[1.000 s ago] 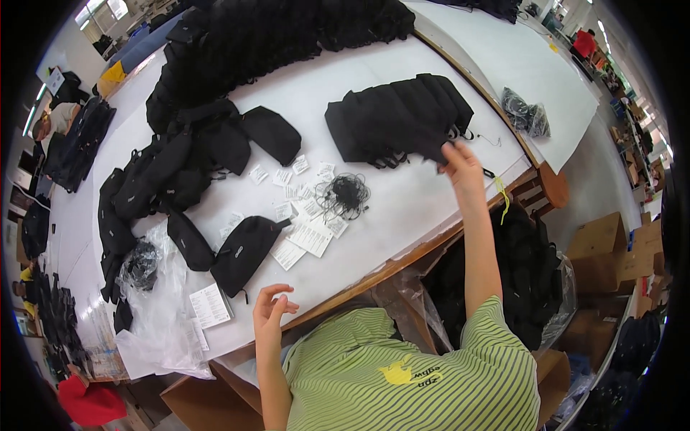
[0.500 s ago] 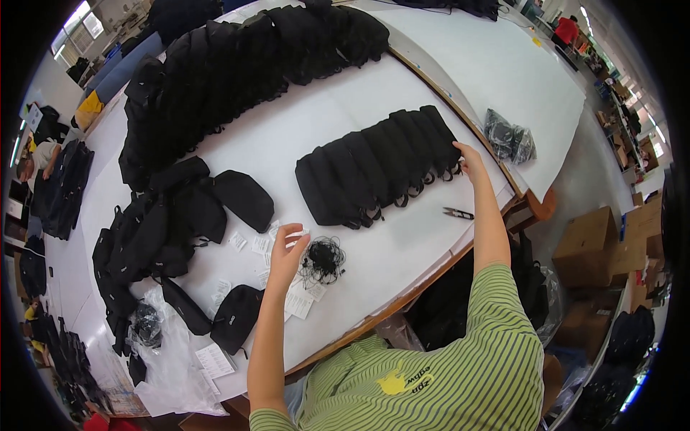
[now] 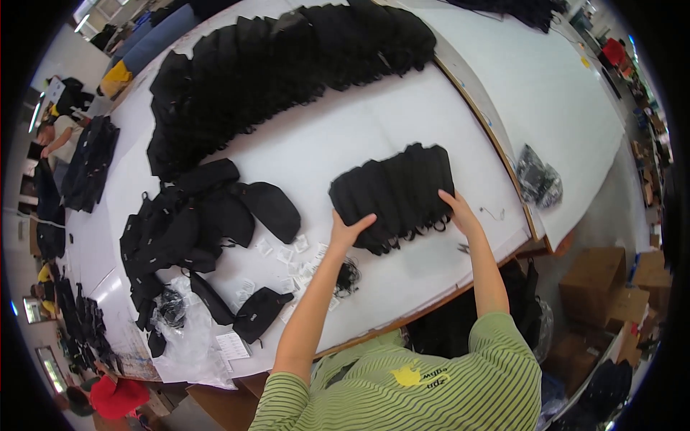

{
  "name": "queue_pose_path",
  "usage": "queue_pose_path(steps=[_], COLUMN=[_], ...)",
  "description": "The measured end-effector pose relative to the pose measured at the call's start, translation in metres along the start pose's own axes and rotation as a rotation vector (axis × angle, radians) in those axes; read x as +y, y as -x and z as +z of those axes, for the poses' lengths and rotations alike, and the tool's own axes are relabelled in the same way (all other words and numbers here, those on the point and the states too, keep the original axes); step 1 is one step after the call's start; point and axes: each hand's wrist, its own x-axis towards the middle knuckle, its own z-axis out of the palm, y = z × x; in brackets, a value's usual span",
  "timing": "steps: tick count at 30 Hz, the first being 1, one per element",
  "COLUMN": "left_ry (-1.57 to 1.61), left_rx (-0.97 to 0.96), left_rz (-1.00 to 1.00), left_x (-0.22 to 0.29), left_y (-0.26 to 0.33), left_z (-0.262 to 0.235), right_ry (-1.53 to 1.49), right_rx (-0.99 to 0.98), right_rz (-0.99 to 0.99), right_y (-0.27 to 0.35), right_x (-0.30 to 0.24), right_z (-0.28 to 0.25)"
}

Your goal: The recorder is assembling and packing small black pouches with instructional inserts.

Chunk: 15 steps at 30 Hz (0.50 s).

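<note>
A row of black fabric pouches (image 3: pixel 392 194) stands pressed together on the white table, loops along its near edge. My left hand (image 3: pixel 348 231) grips its left end, thumb over the near side and fingers partly hidden. At the right end, my right hand (image 3: pixel 458 210) holds the row from the other side. Near my left wrist lie a tangle of black cord (image 3: pixel 348 279) and several small white tags (image 3: pixel 300 267). Thread snips (image 3: pixel 463 248), partly covered by my right forearm, rest on the table.
A long bank of black pouches (image 3: pixel 280 65) lines the table's far side. Loose pouches (image 3: pixel 187 223) and clear plastic bags (image 3: pixel 190 323) lie left. A plastic-wrapped bundle (image 3: pixel 539 176) sits beyond the wooden edge strip (image 3: pixel 485 129). Cardboard boxes (image 3: pixel 593 284) stand right; another person (image 3: pixel 61 140) works far left.
My left hand has moved from near the tags to the row's left end. The row is squeezed shorter between both hands. The whole view has shifted somewhat.
</note>
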Motion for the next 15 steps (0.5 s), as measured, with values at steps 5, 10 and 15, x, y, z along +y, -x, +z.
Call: queue_pose_path(steps=[5,10,15], left_ry=[-0.045,-0.013,0.044], left_rx=[0.017,-0.017,0.023], left_rz=[-0.073,0.095,0.415], left_x=[0.036,0.161,0.332], left_y=[-0.009,-0.048,-0.131], left_z=[-0.02,-0.041,-0.086], right_ry=[-0.226,-0.224,-0.245], right_rx=[0.004,-0.026,-0.18], right_rz=[0.003,-0.252,-0.494], right_y=[0.006,-0.031,-0.084], right_x=[0.004,-0.108,-0.286], right_z=[0.045,0.101,0.204])
